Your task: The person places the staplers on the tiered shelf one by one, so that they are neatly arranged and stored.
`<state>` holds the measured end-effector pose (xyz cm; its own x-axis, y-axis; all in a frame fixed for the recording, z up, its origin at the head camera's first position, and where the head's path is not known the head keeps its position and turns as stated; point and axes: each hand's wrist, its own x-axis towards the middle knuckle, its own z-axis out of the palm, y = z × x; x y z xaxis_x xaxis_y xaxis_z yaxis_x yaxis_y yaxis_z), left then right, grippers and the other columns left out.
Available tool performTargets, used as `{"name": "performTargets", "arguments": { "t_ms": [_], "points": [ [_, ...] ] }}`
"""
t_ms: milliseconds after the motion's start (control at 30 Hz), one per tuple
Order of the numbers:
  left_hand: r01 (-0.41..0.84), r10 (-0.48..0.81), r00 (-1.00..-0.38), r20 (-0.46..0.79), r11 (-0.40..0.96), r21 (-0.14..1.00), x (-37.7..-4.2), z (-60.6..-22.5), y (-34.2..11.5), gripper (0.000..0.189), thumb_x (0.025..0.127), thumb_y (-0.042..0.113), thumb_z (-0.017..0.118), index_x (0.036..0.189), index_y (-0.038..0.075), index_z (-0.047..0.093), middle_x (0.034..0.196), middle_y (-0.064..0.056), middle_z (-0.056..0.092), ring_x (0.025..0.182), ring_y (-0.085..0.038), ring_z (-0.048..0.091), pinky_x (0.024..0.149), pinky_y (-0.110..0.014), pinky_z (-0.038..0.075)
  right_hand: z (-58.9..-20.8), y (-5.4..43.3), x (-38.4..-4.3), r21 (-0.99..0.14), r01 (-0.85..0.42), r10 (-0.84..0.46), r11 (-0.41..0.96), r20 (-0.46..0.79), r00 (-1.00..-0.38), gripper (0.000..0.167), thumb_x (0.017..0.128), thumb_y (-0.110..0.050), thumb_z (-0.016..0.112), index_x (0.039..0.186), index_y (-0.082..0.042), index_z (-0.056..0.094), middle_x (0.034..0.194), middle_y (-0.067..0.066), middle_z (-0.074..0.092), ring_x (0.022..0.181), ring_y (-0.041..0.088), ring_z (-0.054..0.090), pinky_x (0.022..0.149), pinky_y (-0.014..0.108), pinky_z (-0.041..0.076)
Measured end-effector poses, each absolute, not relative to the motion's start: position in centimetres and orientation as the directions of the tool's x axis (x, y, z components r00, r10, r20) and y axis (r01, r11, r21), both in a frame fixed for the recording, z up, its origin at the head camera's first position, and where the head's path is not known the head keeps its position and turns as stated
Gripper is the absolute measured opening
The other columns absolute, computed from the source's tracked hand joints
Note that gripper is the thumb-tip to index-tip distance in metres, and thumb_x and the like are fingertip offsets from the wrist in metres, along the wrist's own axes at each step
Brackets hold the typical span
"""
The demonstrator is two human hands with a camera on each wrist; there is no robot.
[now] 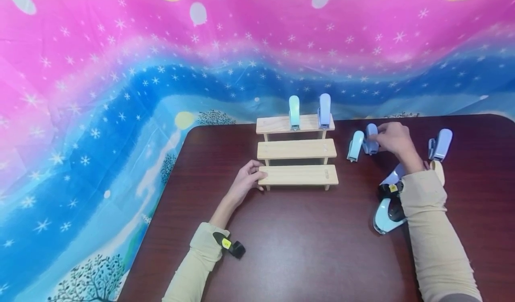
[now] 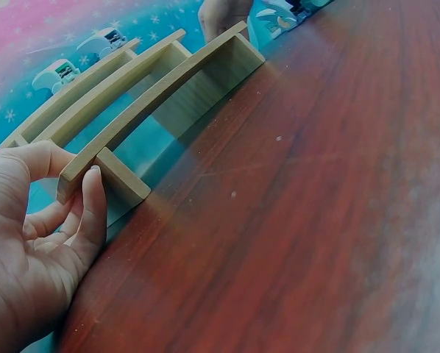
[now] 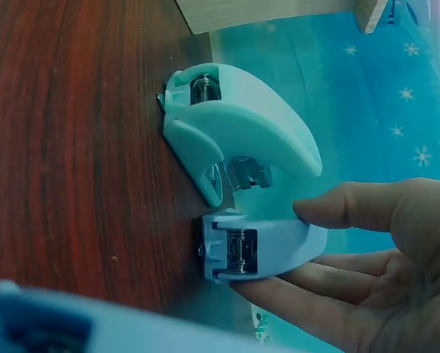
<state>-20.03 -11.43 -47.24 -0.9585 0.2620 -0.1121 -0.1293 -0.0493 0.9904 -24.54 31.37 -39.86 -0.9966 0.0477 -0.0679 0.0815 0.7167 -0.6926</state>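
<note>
My left hand (image 1: 246,176) grips the left end of the lowest step of a three-tier wooden rack (image 1: 297,175), thumb on top and fingers beneath. On the rack's top step stand a mint stapler (image 1: 294,113) and a lilac stapler (image 1: 324,110), both upright. To the right of the rack, my right hand (image 1: 396,138) pinches a periwinkle-blue stapler (image 3: 279,246) between thumb and fingers. It stands on end close beside another mint stapler (image 3: 242,118). In the right wrist view its hinge end is down at the table.
Another lilac stapler (image 1: 443,144) stands at the far right of the dark wooden table (image 1: 314,244). A light-blue stapler (image 1: 384,219) lies nearer, with a lilac one (image 1: 393,175) and a cream item (image 1: 438,172) partly hidden by the right arm. A patterned cloth (image 1: 132,91) hangs behind.
</note>
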Motion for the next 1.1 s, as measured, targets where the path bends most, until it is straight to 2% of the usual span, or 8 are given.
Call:
{"name": "performTargets", "arguments": {
  "t_ms": [200, 300, 433, 500, 567, 633, 733, 1100],
  "points": [
    [-0.13, 0.261, -0.959, -0.112, -0.052, 0.99, -19.9, -47.2, -11.4, 0.03, 0.09, 0.004, 0.064, 0.117, -0.003, 0.054, 0.097, -0.007, 0.064, 0.072, -0.014, 0.063, 0.056, -0.025, 0.055, -38.9, 31.4, -24.2, -0.679, 0.098, 0.095, 0.728, -0.041, -0.995, 0.046, 0.097, -0.014, 0.065, 0.123, 0.024, 0.058, 0.112, 0.041, 0.064, 0.081, 0.041, 0.074, 0.066, 0.042, 0.063],
    [-0.127, 0.265, -0.958, -0.109, -0.051, 0.991, -20.0, -47.2, -11.4, 0.03, 0.09, 0.004, 0.064, 0.117, -0.003, 0.054, 0.097, -0.007, 0.064, 0.071, -0.014, 0.063, 0.056, -0.025, 0.054, -38.1, 31.3, -24.0, -0.693, 0.104, 0.123, 0.713, -0.023, -0.992, 0.049, 0.098, -0.016, 0.063, 0.127, 0.023, 0.057, 0.117, 0.043, 0.062, 0.088, 0.045, 0.073, 0.065, 0.038, 0.063],
    [-0.126, 0.264, -0.958, -0.109, -0.049, 0.991, -20.1, -47.3, -11.5, 0.029, 0.089, 0.004, 0.064, 0.116, -0.002, 0.055, 0.096, -0.007, 0.064, 0.071, -0.014, 0.063, 0.056, -0.026, 0.054, -36.9, 31.0, -23.6, -0.723, 0.117, 0.159, 0.681, -0.009, -0.987, 0.053, 0.101, -0.019, 0.062, 0.135, 0.021, 0.052, 0.125, 0.044, 0.057, 0.095, 0.045, 0.072, 0.062, 0.026, 0.061],
    [-0.126, 0.263, -0.959, -0.109, -0.049, 0.991, -20.1, -47.3, -11.5, 0.029, 0.089, 0.005, 0.065, 0.115, -0.002, 0.055, 0.096, -0.007, 0.064, 0.071, -0.015, 0.063, 0.056, -0.026, 0.054, -36.3, 30.8, -23.4, -0.736, 0.116, 0.178, 0.667, 0.006, -0.984, 0.054, 0.1, -0.019, 0.063, 0.137, 0.019, 0.052, 0.126, 0.043, 0.058, 0.088, 0.038, 0.075, 0.058, 0.017, 0.057],
    [-0.127, 0.26, -0.959, -0.11, -0.051, 0.991, -20.1, -47.3, -11.5, 0.029, 0.089, 0.005, 0.065, 0.115, -0.002, 0.055, 0.096, -0.008, 0.064, 0.07, -0.014, 0.063, 0.056, -0.026, 0.054, -35.8, 30.5, -23.2, -0.75, 0.111, 0.192, 0.652, 0.022, -0.981, 0.056, 0.1, -0.02, 0.064, 0.139, 0.018, 0.051, 0.127, 0.041, 0.058, 0.077, 0.022, 0.076, 0.055, 0.013, 0.054],
    [-0.128, 0.26, -0.959, -0.111, -0.051, 0.99, -20.0, -47.3, -11.5, 0.029, 0.089, 0.005, 0.065, 0.115, -0.002, 0.055, 0.096, -0.008, 0.064, 0.07, -0.015, 0.063, 0.056, -0.026, 0.054, -35.2, 30.2, -23.0, -0.767, 0.098, 0.202, 0.634, 0.042, -0.979, 0.057, 0.099, -0.02, 0.064, 0.141, 0.017, 0.051, 0.128, 0.04, 0.058, 0.066, 0.004, 0.07, 0.055, 0.011, 0.052],
    [-0.13, 0.26, -0.959, -0.113, -0.051, 0.99, -20.0, -47.3, -11.5, 0.029, 0.089, 0.005, 0.065, 0.116, -0.002, 0.055, 0.097, -0.007, 0.064, 0.07, -0.014, 0.063, 0.056, -0.026, 0.054, -34.3, 29.6, -22.6, -0.794, 0.085, 0.212, 0.602, 0.057, -0.976, 0.06, 0.1, -0.023, 0.063, 0.145, 0.014, 0.047, 0.132, 0.04, 0.056, 0.06, -0.013, 0.059, 0.056, 0.01, 0.052],
    [-0.13, 0.261, -0.959, -0.112, -0.052, 0.99, -20.0, -47.2, -11.5, 0.03, 0.089, 0.003, 0.065, 0.116, -0.004, 0.054, 0.095, -0.006, 0.063, 0.07, -0.013, 0.062, 0.055, -0.025, 0.054, -31.5, 27.1, -21.4, -0.858, 0.031, 0.273, 0.512, 0.128, -0.953, 0.061, 0.098, -0.028, 0.07, 0.148, 0.003, 0.052, 0.134, 0.032, 0.06, 0.066, -0.018, 0.059, 0.062, 0.01, 0.054]
  ]
}}
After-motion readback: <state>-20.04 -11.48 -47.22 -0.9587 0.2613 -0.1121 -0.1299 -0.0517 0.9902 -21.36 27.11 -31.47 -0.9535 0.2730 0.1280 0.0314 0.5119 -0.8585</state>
